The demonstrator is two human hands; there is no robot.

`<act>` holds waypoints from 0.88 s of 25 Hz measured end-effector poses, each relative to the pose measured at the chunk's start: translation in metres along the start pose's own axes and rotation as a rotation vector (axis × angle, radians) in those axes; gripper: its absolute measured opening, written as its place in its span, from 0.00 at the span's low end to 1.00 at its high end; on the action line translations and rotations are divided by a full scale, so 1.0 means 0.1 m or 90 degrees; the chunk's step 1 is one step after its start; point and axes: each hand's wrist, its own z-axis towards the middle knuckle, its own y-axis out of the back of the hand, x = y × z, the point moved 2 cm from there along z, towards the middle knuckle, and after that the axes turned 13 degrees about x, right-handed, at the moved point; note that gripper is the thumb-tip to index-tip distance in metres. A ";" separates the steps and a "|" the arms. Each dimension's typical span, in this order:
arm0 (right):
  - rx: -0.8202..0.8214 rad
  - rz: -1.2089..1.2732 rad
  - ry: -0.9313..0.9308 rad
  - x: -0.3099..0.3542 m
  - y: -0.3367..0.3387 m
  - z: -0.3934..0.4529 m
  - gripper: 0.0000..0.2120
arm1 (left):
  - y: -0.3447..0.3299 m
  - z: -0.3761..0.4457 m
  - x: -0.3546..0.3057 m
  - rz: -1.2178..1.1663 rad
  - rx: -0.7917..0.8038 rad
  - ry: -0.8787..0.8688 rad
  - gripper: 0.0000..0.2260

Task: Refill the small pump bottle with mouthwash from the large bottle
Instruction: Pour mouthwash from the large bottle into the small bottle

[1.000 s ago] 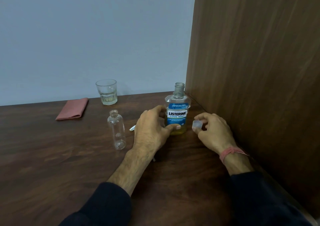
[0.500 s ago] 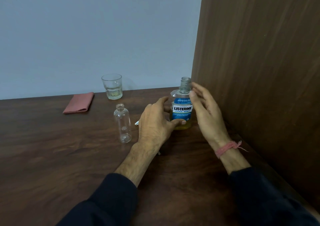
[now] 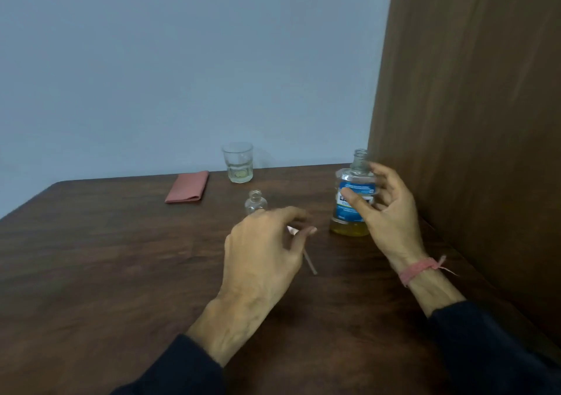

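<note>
The large mouthwash bottle (image 3: 349, 212) stands uncapped near the wooden side panel, blue label, yellowish liquid low in it. My right hand (image 3: 385, 212) grips it, thumb across the label and fingers round its right side. The small clear bottle (image 3: 255, 202) stands open to its left; only its neck and shoulder show above my left hand (image 3: 264, 249). That hand hovers in front of it, fingers loosely curled and blurred, holding nothing. The pump's thin tube (image 3: 310, 261) lies on the table under the left fingers. The large bottle's cap is out of sight.
A drinking glass (image 3: 238, 165) with a little liquid stands at the back by the wall. A folded pink cloth (image 3: 188, 187) lies to its left. The wooden panel (image 3: 470, 152) walls off the right side of the dark wooden table (image 3: 106, 273).
My left hand has let go of the large bottle's base and moved left, in front of the small bottle. My right hand dropped the cap and closed round the large bottle.
</note>
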 end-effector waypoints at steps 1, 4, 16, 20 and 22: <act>-0.008 0.003 -0.002 0.03 -0.03 0.02 0.29 | 0.16 -0.04 0.13 -0.060 -0.053 0.014 0.12; -0.012 -0.026 -0.006 0.13 -0.13 0.13 0.32 | 0.39 -0.04 0.47 -0.219 -0.150 0.017 0.08; 0.048 -0.262 0.160 0.21 -0.92 0.10 0.33 | 0.10 0.09 0.85 -0.309 -0.047 0.028 0.31; 0.053 -0.361 0.193 0.19 -0.93 0.04 0.34 | 0.09 0.13 0.88 -0.327 -0.034 0.032 0.24; 0.056 -0.404 0.213 0.17 -0.91 0.02 0.34 | 0.06 0.13 0.90 -0.324 -0.040 0.037 0.22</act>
